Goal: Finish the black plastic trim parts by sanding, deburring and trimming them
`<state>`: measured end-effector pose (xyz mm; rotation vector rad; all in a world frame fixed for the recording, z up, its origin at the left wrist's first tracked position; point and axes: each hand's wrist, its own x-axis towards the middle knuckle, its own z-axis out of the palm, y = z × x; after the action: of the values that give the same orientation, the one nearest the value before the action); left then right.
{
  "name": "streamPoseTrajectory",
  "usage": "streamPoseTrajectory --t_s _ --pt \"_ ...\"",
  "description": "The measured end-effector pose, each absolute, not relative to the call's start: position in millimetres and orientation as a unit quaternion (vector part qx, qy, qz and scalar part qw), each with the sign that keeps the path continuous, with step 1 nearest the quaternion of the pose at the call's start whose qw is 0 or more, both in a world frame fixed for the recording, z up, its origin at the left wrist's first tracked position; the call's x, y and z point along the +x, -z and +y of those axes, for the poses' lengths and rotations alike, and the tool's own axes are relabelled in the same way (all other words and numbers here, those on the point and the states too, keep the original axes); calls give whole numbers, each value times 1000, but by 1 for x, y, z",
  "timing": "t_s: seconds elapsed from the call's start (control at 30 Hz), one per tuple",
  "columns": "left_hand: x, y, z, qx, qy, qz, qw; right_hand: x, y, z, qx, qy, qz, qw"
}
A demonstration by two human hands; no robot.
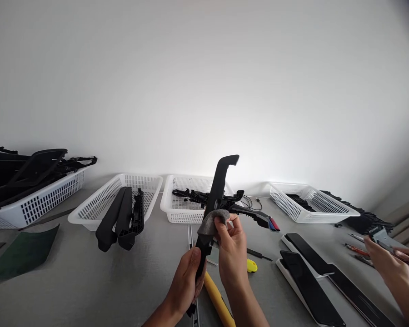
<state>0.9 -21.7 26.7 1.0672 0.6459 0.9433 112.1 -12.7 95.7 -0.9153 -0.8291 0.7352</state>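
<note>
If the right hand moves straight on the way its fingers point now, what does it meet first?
The right hand points up and away, toward the white basket of black parts behind it. That basket probably comes first, though depth is unclear.

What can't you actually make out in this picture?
- Head view: the lower end of the long black part is hidden inside the left hand.
- What the grey pad under the right hand is made of: too blurred.
- The other person's hands are cut by the right edge; their item is unclear.
- Contents of the far right basket: too small.
</note>
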Motion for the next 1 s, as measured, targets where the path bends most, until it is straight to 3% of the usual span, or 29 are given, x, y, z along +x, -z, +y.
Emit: streamPoseTrajectory --t_s 0.2,0.43,0.7,1.0 --pt "1 -14 -11 452 -386 239 768 92 -72 -39 -424 -376 -425 706" --pt "-2 -18 -10 413 -312 207 830 93 -66 -49 -492 -328 -453 667" --pt "8 -19 -19 470 -422 249 734 125 -99 -4 -557 -25 -517 649" --pt "-3 -33 -23 589 -386 311 638 190 -169 49 -562 -4 -485 670"
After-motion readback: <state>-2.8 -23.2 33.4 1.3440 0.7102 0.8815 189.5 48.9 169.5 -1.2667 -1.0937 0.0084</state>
